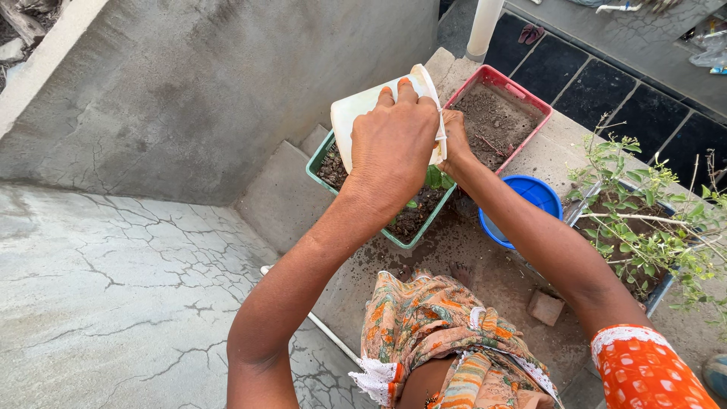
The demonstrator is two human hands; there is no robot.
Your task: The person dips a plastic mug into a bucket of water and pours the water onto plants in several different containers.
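**Head view: white bucket tipped over green planter**

- Left hand [394, 140]: fingers wrapped over the side of a white bucket [362, 113], gripping it.
- Right hand [454, 142]: closed on the bucket's rim and thin handle at its right edge.
- White bucket: held tilted, just above the green planter [320, 176].
- Green planter: rectangular, holds dark soil and a small green seedling [434, 179]; rests on a concrete ledge [530, 163].
- Red tray [494, 78]: soil-filled, just beside the planter.
- Blue tub [535, 193]: near the right forearm.
- Leafy potted shrub [644, 220]: at far right.
- Brick piece [545, 307]: on the ledge below.
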